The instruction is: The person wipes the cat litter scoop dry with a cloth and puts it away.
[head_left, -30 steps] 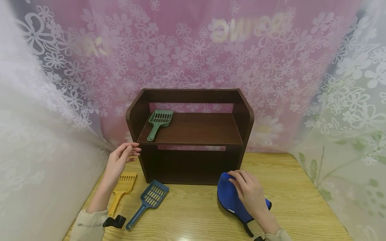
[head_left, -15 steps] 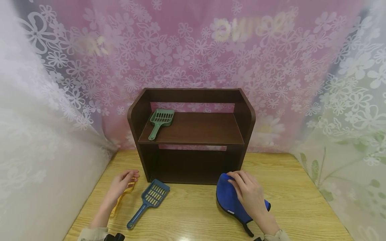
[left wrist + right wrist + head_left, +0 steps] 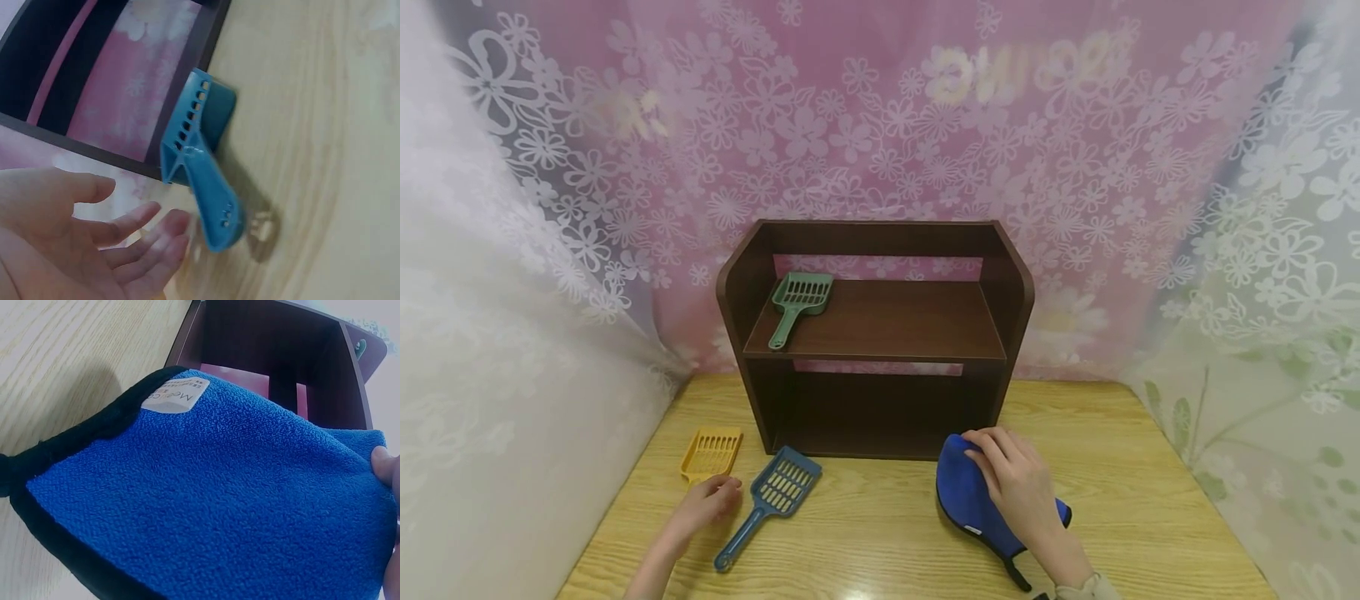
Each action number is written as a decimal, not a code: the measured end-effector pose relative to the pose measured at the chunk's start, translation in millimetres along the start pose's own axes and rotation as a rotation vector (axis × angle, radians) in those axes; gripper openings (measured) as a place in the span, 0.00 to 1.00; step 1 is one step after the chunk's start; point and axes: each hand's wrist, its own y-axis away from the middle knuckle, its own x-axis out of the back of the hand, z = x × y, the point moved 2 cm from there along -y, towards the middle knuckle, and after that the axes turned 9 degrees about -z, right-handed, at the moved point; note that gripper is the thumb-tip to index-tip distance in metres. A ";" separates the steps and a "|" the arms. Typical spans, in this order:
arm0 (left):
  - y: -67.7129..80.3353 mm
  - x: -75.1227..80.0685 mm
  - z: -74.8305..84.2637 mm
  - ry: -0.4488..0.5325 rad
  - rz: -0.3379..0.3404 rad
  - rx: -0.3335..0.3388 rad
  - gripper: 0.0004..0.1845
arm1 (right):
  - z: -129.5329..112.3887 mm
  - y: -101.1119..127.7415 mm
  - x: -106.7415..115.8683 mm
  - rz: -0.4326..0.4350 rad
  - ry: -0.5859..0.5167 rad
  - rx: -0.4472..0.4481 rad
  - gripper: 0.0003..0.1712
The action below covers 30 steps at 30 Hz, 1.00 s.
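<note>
I have the blue cloth (image 3: 966, 487) on the right half of the desk (image 3: 865, 533), just in front of the brown rack's (image 3: 902, 321) right front corner. My right hand (image 3: 1018, 483) pinches it by its far edge, thumb on one face and fingers on the other. Black trim runs round the cloth, a white tag (image 3: 176, 395) sits by that trim, and a black strap (image 3: 1017, 575) trails toward me.

My left hand (image 3: 706, 504) is relaxed, its fingers loosely bent and a little apart, low over the handle end of the yellow scoop (image 3: 707, 469); I cannot tell whether it touches it. That scoop lies near the desk's left edge, its handle mostly hidden by my hand.

The dark blue scoop (image 3: 762, 505) lies to the right of it, head near the rack's left front corner, handle slanting back toward me.

On the rack's upper shelf, by its left side, rests the green scoop (image 3: 793, 309), handle toward the front edge. Behind the desk's far edge hangs a pink flowered curtain (image 3: 880, 125).
</note>
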 end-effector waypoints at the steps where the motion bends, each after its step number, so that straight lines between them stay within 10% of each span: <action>1: -0.3 -1.4 -2.4 0.004 -0.023 0.004 0.20 | -0.1 0.0 -0.1 -0.001 0.001 0.000 0.19; 11: -7.7 -18.5 -11.4 0.023 -0.127 0.015 0.27 | -1.6 -0.4 -1.6 -0.013 -0.004 -0.002 0.19; 18: -7.0 -22.8 -18.9 0.229 -0.348 0.049 0.33 | -3.3 -0.5 -1.6 -0.025 -0.009 -0.008 0.20; 30: -3.7 -27.8 -17.1 0.391 -0.454 0.093 0.29 | -2.9 -1.0 -1.1 -0.023 -0.009 -0.014 0.20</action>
